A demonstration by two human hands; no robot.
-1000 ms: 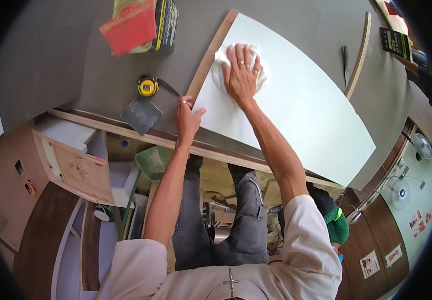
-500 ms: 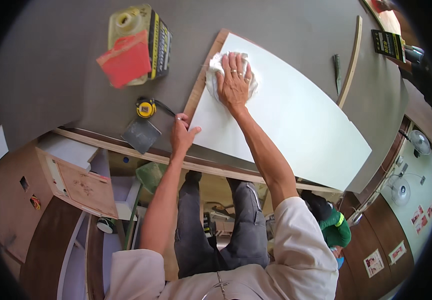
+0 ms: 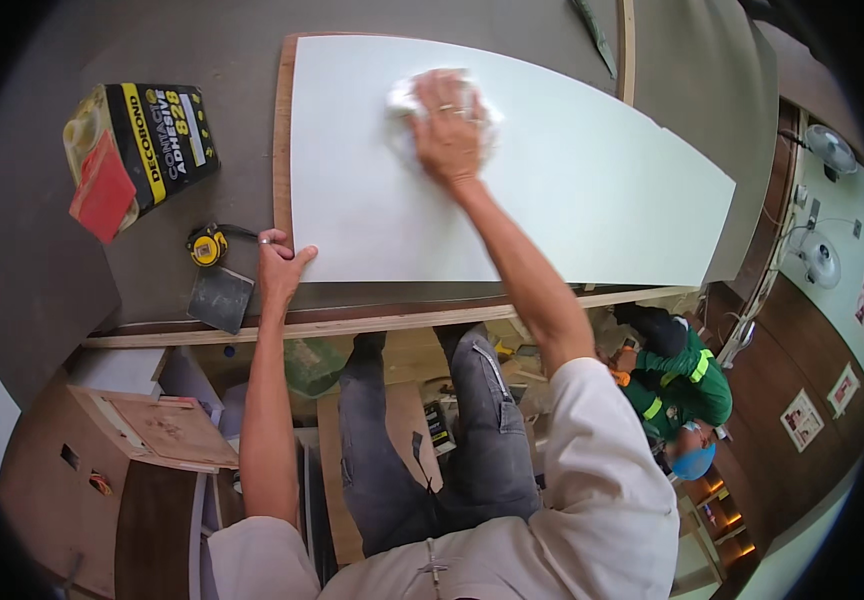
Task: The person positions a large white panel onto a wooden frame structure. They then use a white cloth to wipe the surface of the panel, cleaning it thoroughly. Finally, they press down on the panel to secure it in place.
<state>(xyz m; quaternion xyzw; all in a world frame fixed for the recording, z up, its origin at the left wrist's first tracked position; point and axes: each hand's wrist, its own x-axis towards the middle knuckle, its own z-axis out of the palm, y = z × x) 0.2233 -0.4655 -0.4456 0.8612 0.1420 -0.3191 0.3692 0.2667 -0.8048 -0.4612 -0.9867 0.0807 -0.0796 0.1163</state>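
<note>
Here white cloth (image 3: 407, 100) bunched under right hand (image 3: 447, 130) fingers (image 3: 442, 90) on white sheet (image 3: 572, 190).

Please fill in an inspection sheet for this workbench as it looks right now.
Surface: grey workbench, wooden front edge.
Job's things: large white laminate sheet lying flat on a brown board; crumpled white cloth on the sheet.
Clutter: black-and-yellow adhesive can, red pad, yellow tape measure, dark grey scraper.
Grippers: right hand presses the cloth; left hand steadies the sheet's corner.
Cables: nothing seen.
Surroundings: a co-worker in green below the bench; two fans.
</note>
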